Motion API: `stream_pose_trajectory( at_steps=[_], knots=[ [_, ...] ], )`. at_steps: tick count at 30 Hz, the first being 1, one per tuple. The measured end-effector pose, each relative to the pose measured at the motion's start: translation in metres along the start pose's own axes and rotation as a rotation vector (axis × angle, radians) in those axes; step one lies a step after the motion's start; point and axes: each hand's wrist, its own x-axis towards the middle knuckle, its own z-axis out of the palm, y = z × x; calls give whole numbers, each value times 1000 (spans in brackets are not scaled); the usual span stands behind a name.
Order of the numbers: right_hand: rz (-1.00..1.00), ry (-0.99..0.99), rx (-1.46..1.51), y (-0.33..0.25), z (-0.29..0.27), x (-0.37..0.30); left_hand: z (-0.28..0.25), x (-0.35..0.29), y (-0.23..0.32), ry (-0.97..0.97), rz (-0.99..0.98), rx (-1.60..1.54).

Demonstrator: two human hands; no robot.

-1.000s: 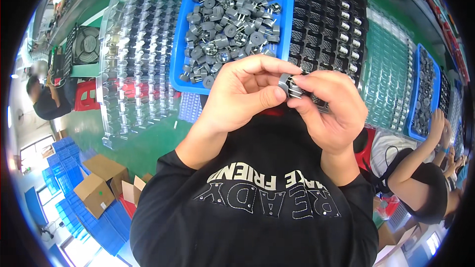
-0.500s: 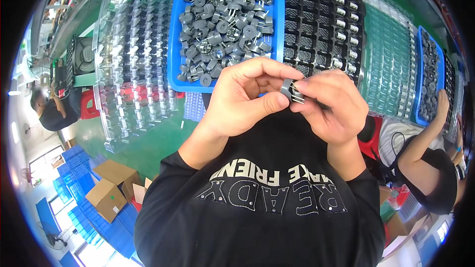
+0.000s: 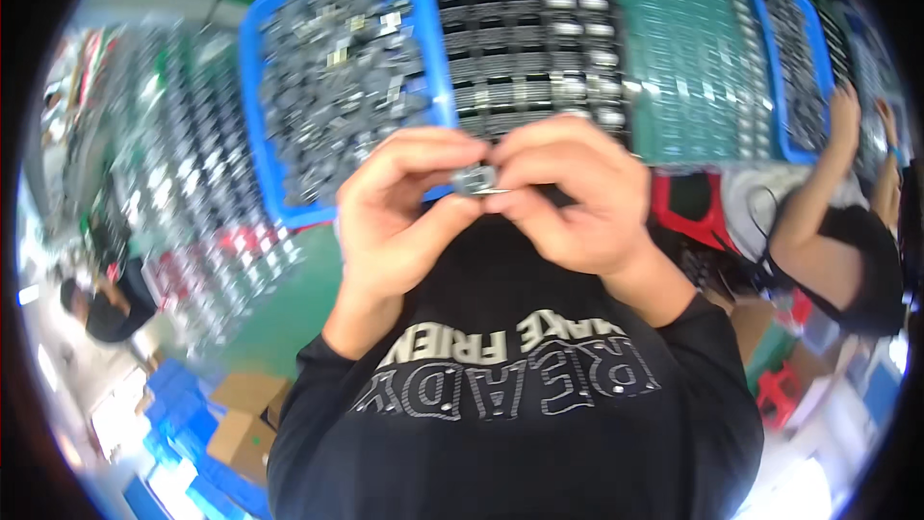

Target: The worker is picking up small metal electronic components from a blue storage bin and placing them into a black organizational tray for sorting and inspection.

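A small round grey plug part with metal pins (image 3: 474,179) is held up in front of my chest between both hands. My left hand (image 3: 390,200) pinches it from the left with thumb and index finger. From the right, my right hand (image 3: 576,191) has its thumb and fingertips closed at the pin side. One thin pin shows between the right fingertips. Fingers cover part of the piece. Just beyond my hands lies a blue tray (image 3: 445,58) heaped with similar grey parts (image 3: 337,87), blurred by motion.
Right of the tray is a black compartment tray (image 3: 491,67) with shiny metal pieces in some columns. Clear plastic trays stand left (image 3: 183,164) and right (image 3: 688,67). A co-worker's arm (image 3: 828,173) reaches toward another blue tray (image 3: 784,58). Cardboard boxes (image 3: 241,438) sit lower left.
The whole view has swung, so the trays now appear further left and blurred. Both hands still hold the plug part, which is turned differently, with fewer pins showing.
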Motion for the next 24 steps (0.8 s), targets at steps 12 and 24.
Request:
stream_pose_trajectory(
  at_steps=[12, 24],
  knots=[
    [414, 144, -1169, 78, -218, -37, -46, 25, -15, 82, -63, 1353],
    [430, -11, -954, 33, -203, -15, -49, 35, -20, 255, -54, 1433]
  ],
)
